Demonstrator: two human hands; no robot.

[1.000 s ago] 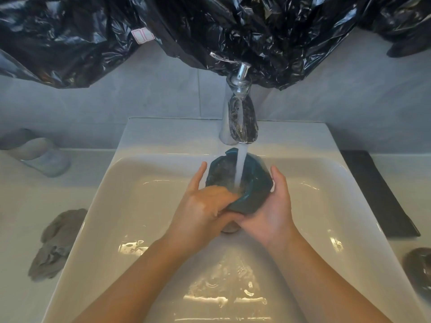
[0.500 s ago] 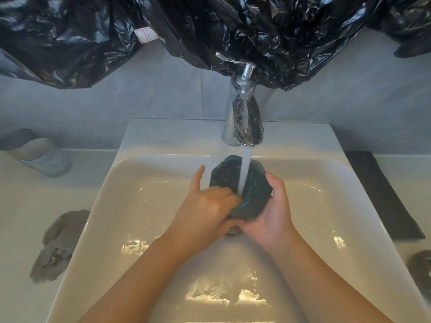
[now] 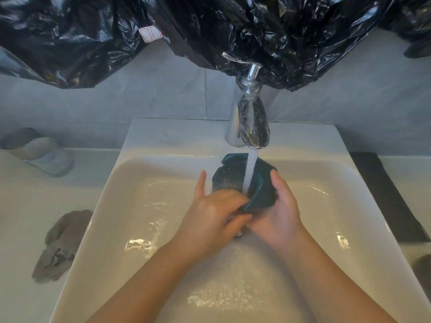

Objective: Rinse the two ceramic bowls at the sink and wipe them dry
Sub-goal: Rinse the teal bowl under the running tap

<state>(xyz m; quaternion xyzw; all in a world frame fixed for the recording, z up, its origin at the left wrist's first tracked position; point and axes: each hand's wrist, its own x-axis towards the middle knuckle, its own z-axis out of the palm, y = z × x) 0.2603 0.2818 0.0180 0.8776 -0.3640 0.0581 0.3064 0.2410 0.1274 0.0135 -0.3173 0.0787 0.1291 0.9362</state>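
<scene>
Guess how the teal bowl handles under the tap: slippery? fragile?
Probably slippery: the teal bowl is glazed, with the water stream running into it. Likely rigid and chippable against the hard sink. The right hand cups it; the left hand works the rim.

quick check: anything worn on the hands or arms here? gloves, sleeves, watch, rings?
Nothing worn that shows. Left hand and right hand are bare, without gloves; both forearms are uncovered to the frame edge, with no sleeve, watch or bracelet. No rings visible. Both hands look wet.
</scene>
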